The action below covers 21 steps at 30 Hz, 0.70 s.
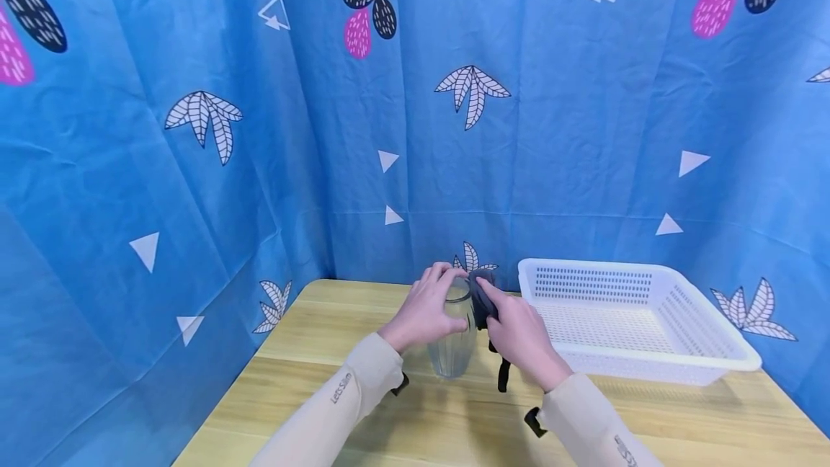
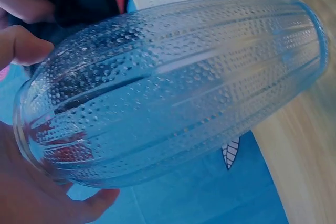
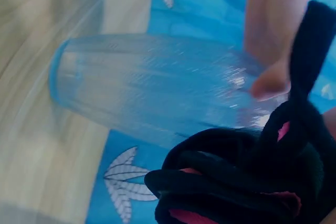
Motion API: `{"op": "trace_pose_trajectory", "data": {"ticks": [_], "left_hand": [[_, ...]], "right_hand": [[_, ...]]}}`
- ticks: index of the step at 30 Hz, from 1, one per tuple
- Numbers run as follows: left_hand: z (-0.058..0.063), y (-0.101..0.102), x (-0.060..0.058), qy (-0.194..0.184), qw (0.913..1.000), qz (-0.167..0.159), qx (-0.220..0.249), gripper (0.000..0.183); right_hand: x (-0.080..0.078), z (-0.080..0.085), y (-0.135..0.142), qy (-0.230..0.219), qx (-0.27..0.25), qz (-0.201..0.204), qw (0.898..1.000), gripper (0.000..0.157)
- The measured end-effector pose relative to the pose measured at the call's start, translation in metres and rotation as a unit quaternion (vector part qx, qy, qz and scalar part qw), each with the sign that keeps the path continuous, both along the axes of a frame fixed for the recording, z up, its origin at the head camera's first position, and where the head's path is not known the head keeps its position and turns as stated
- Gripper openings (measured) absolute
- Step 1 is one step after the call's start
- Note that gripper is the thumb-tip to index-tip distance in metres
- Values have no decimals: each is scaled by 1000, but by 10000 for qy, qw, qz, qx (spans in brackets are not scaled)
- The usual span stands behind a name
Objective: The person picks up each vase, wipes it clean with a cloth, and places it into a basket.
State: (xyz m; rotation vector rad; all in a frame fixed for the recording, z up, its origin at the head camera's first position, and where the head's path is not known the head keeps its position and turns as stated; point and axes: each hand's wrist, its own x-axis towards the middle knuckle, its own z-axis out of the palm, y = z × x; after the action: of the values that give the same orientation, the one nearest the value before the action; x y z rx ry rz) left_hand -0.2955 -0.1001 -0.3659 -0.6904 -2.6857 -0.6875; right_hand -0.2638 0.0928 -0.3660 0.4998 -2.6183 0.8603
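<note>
A clear glass vase [image 1: 449,357] with dimpled, ribbed sides stands upright on the table in the head view. My left hand [image 1: 424,314] holds it near the rim, thumb and fingers spread around its top, as the left wrist view also shows. In my right hand [image 1: 521,334] is a bunched dark cloth [image 3: 231,179] with pink showing in its folds. The cloth is up against the vase's upper right side, and a dark strip hangs below it. Much of the right hand is hidden behind the cloth in the right wrist view.
A white perforated plastic basket [image 1: 648,367] sits on the table to the right of my hands. The wooden table [image 1: 292,380] ends against a blue patterned curtain [image 1: 558,164] at the back and left.
</note>
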Motion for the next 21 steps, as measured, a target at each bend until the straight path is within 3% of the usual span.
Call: {"op": "trace_pose_trajectory", "data": {"ticks": [4, 12, 16, 21], "left_hand": [[-1, 0, -3, 78, 9999, -79, 42, 75], [-7, 1, -3, 267, 9996, -43, 26, 70], [-9, 0, -2, 283, 9996, -37, 18, 68], [-9, 0, -4, 428, 9990, -59, 74, 65]], "right_hand": [[-15, -11, 0, -304, 112, -4, 9995, 71], [-32, -54, -2, -1676, -668, 201, 9834, 69], [-34, -75, -3, -1864, -602, 336, 9800, 67], [-36, -87, -4, -1903, -542, 496, 9790, 69]]}}
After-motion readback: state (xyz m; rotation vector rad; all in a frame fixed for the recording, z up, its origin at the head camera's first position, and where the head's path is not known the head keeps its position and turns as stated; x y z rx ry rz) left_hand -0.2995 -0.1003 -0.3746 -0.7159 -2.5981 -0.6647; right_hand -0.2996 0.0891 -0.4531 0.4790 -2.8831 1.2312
